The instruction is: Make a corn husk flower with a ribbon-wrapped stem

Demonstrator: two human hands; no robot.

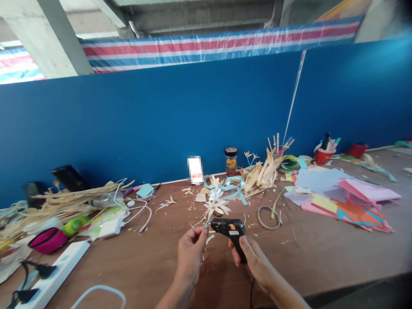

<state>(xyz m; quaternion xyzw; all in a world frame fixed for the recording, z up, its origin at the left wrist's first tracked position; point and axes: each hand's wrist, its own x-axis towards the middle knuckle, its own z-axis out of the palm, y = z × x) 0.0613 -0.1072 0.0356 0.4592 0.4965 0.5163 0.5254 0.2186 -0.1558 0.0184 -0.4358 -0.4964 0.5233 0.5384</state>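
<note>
My left hand (192, 249) pinches the thin blue stem of a handmade flower (217, 207) with pale, pointed petals. In my right hand (252, 257) is a black hot glue gun (229, 226) with orange parts, gripped by its handle. Its nozzle points left, close to the stem just above my left fingertips; whether it touches I cannot tell. A dark cord hangs below the handle. Behind the flower, a light blue ribbon (236, 189) lies in loops on the brown table (144, 262).
Dried husks (264, 174) and a jar (231, 162) stand along the blue partition. Coloured paper (322, 180) and a ring of tape (268, 218) lie to the right. On the left are a white power strip (61, 274), a pink pouch (48, 240) and dried strips (71, 195).
</note>
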